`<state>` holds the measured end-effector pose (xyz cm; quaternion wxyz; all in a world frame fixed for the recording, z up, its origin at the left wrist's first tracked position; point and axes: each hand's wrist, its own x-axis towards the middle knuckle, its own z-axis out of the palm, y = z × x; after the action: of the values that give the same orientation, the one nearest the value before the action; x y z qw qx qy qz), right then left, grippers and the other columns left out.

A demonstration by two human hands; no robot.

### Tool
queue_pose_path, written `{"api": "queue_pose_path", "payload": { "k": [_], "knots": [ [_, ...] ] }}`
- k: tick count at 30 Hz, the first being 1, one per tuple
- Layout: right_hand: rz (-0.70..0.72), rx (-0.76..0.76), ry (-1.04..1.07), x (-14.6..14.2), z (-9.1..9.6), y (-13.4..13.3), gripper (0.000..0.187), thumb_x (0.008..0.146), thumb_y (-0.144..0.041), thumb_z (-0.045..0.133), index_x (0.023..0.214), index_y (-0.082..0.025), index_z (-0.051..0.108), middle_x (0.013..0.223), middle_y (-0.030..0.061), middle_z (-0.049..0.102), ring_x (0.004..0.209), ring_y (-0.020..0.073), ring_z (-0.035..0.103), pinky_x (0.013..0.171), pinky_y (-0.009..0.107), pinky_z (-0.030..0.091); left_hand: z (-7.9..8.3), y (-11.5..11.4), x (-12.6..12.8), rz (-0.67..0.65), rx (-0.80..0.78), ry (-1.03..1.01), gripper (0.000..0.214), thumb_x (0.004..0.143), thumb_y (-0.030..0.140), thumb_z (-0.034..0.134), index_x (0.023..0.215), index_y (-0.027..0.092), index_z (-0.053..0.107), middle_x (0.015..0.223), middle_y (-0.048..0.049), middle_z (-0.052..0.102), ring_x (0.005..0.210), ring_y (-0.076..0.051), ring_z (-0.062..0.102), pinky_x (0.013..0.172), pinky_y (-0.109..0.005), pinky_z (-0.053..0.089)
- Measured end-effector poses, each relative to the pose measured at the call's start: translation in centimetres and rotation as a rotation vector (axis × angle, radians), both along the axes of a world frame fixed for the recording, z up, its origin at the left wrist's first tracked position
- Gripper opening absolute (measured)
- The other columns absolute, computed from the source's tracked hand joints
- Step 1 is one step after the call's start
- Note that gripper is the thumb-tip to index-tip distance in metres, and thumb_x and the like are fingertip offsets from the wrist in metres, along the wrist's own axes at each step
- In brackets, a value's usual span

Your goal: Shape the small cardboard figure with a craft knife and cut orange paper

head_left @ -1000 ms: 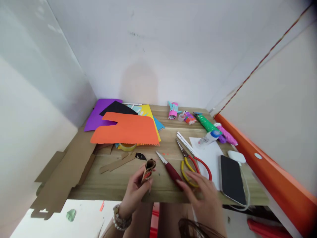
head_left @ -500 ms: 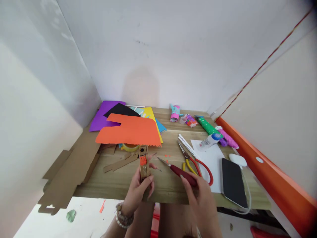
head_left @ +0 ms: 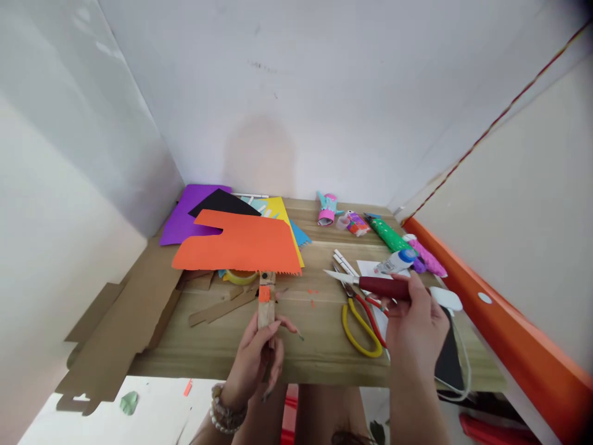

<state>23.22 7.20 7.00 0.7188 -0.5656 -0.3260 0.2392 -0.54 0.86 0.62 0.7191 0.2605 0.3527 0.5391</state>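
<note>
My left hand point(head_left: 259, 349) grips a narrow strip of brown cardboard point(head_left: 265, 314), upright, with a small orange patch point(head_left: 264, 293) and a dark round spot near its top. In my right hand point(head_left: 414, 318) is a knife point(head_left: 382, 286) with a dark red handle, its pale pointed blade point(head_left: 340, 276) turned left. Below the knife lie pliers or scissors-like cutters point(head_left: 364, 327) with one yellow and one red handle, partly hidden. A large orange sheet point(head_left: 241, 244) lies just beyond the strip, over the other coloured sheets.
Purple point(head_left: 192, 213), black point(head_left: 227, 204) and yellow point(head_left: 280, 209) sheets lie at the back left, with brown cardboard point(head_left: 125, 321) overhanging the left edge. Yellow tape point(head_left: 241, 277) sits under the orange sheet. At right are a glue bottle point(head_left: 397, 261), a phone point(head_left: 450, 355) and a white charger point(head_left: 445, 298).
My right hand has lifted the knife and moved right, over the phone and paper; the blade now points more level to the left. The left hand keeps the strip, shifted slightly.
</note>
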Motion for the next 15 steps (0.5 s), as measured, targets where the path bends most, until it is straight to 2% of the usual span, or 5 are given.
{"api": "queue_pose_path", "payload": {
  "k": [3, 6, 10, 15],
  "knots": [
    [-0.102, -0.073, -0.292, -1.1, 0.9, 0.0, 0.036, 0.091, -0.055, 0.074, 0.084, -0.02, 0.079, 0.077, 0.005, 0.077, 0.065, 0.0204, 0.064, 0.061, 0.033, 0.048, 0.1, 0.2, 0.2, 0.001, -0.04, 0.048, 0.05, 0.091, 0.051, 0.076, 0.125, 0.02, 0.057, 0.09, -0.0009, 0.074, 0.028, -0.002, 0.042, 0.025, -0.016, 0.033],
    [-0.024, -0.174, -0.633, -1.8, 1.5, 0.2, 0.038, 0.093, -0.055, 0.067, 0.079, -0.022, 0.077, 0.065, 0.0029, 0.074, 0.06, 0.0208, 0.064, 0.065, 0.033, 0.048, 0.0, 0.3, 0.5, -0.001, -0.045, 0.092, 0.04, 0.091, 0.051, 0.075, 0.108, 0.021, 0.054, 0.093, -0.0015, 0.076, 0.027, -0.001, 0.04, 0.024, -0.015, 0.029],
    [0.078, -0.259, -0.728, -2.5, 1.8, 1.1, 0.043, 0.092, -0.061, 0.061, 0.076, -0.023, 0.075, 0.054, 0.0003, 0.067, 0.053, 0.0199, 0.061, 0.06, 0.032, 0.045, -0.4, 0.2, 0.5, -0.008, -0.023, 0.088, 0.041, 0.092, 0.052, 0.075, 0.107, 0.022, 0.051, 0.095, -0.001, 0.076, 0.028, -0.001, 0.04, 0.024, -0.014, 0.03],
    [0.141, -0.272, -0.755, -3.0, 1.8, 2.0, 0.042, 0.091, -0.059, 0.057, 0.072, -0.024, 0.071, 0.061, 0.0034, 0.074, 0.057, 0.0199, 0.063, 0.061, 0.03, 0.045, -0.4, 0.1, 0.5, -0.02, -0.014, 0.087, 0.047, 0.093, 0.051, 0.075, 0.12, 0.022, 0.05, 0.089, 0.0011, 0.074, 0.028, -0.001, 0.039, 0.026, -0.013, 0.03]
  ]
}}
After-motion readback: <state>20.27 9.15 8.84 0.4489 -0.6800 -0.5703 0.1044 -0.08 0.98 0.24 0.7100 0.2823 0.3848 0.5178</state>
